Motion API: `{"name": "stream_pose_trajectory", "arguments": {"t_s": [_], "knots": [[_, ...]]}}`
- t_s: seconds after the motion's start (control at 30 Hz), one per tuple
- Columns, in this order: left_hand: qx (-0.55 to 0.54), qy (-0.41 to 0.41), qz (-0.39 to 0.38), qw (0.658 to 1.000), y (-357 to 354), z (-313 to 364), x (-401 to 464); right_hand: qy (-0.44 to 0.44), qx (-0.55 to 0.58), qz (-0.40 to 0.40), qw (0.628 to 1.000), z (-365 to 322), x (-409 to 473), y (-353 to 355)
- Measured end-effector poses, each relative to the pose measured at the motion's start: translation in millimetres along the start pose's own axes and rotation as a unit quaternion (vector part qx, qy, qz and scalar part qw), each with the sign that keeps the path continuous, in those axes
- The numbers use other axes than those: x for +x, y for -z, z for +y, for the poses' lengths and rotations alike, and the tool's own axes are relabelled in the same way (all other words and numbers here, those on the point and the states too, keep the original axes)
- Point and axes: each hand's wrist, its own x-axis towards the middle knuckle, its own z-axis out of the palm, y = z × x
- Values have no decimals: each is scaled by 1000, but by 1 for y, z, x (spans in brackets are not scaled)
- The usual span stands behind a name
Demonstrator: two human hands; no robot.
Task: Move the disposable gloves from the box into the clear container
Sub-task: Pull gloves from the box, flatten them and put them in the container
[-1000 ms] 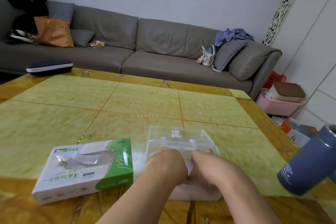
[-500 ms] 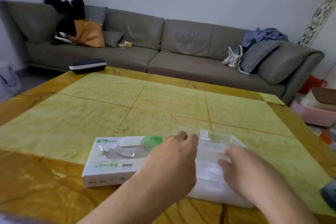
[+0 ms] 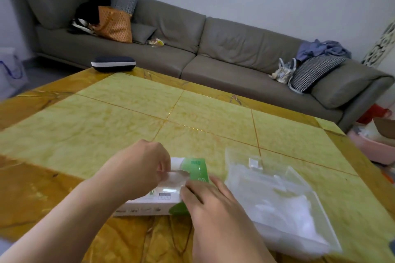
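A white and green glove box (image 3: 195,172) lies flat on the yellow table (image 3: 128,117), mostly under my hands. A thin clear glove (image 3: 174,178) sticks out of its top opening. My left hand (image 3: 139,168) pinches that glove from the left. My right hand (image 3: 205,200) reaches in from the right, its fingertips at the glove's near edge; whether it holds the glove is unclear. To the right stands the clear container (image 3: 239,156), open on top, with white crumpled gloves (image 3: 284,213) inside.
A dark case with a white band (image 3: 113,63) sits at the table's far left edge. Behind the table runs a grey sofa (image 3: 235,49) with bags and cushions. A pink basket (image 3: 372,149) stands on the floor at the right.
Both hands have left the clear container and moved left onto the glove box. The view has turned left, so the container now sits to the right.
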Motion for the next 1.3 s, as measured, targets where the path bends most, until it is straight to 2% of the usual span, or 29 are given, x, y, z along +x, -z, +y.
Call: {"name": "stream_pose_trajectory", "arguments": {"t_s": [0.1,0.3,0.47,0.53,0.63,0.73,0.8,0.83,0.9,0.97,1.0,1.03,1.17,1.3], "knots": [[-41,11,41,998,-1,3,3,-3,9,-2,1000,3,2,-6],[-179,37,118,976,9,11,3,-11,19,58,998,5,2,-13],[-359,76,171,914,19,17,-4,-16,0,48,999,6,1,-15],[-424,88,169,886,23,19,-6,-21,5,9,1000,2,0,-8],[-519,106,145,836,24,18,-6,-3,33,1,999,-2,0,10],[-623,96,95,770,23,20,-5,-37,149,115,982,-5,-7,9],[-671,102,76,730,22,25,-4,-102,247,199,943,-4,-12,16],[-681,106,66,722,22,27,-4,-126,298,250,912,1,-14,19],[-674,104,47,730,21,32,-6,-186,409,322,833,19,-18,26],[-651,84,39,754,20,34,-7,-211,530,351,742,39,-26,36],[-641,74,36,763,20,35,-7,-212,577,348,708,45,-29,41],[-633,66,28,771,18,37,-7,-207,602,332,696,52,-33,44],[-606,48,-40,793,13,45,-10,-187,579,270,746,55,-38,55],[-599,44,-55,797,14,61,-16,-223,583,354,696,61,-35,53]]}}
